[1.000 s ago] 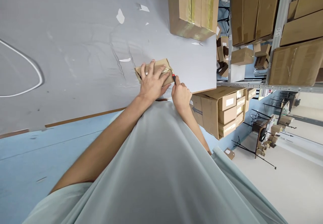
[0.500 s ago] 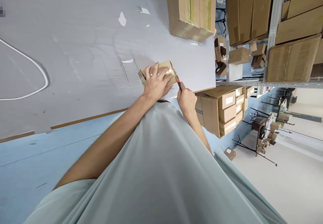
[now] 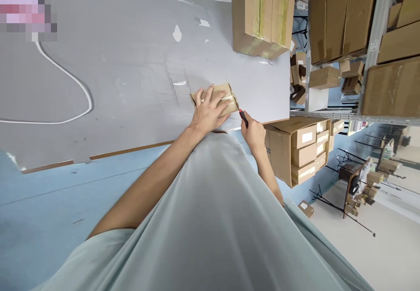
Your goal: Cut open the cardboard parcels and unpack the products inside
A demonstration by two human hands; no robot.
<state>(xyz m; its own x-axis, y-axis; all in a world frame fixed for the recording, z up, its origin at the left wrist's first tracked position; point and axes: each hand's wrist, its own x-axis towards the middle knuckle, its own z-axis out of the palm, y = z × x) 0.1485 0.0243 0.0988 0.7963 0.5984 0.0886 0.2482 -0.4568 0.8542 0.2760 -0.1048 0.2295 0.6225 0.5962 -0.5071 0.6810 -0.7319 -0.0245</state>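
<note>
A small taped cardboard box (image 3: 230,90) lies on the grey table near its front edge. My left hand (image 3: 210,107) is over it, fingers spread across the top and thumb along the near side, holding it down. Clear, shiny tape runs over the box's right part. My right hand (image 3: 254,131) is closed around a utility knife (image 3: 243,116) with a black and red handle. The knife's tip meets the right end of the box, where the tape edge looks ragged; its blade is hardly visible.
A large taped carton (image 3: 252,24) stands at the table's far right. Beyond the right edge are shelves with boxes (image 3: 392,85) and an open carton (image 3: 278,151) filled with smaller boxes. A white cable (image 3: 88,96) curves across the left, and paper scraps (image 3: 177,33) lie about.
The whole view has shifted, so things appear further right. The knife has moved slightly down along the box's right end, nearer me. My left hand stays on the box.
</note>
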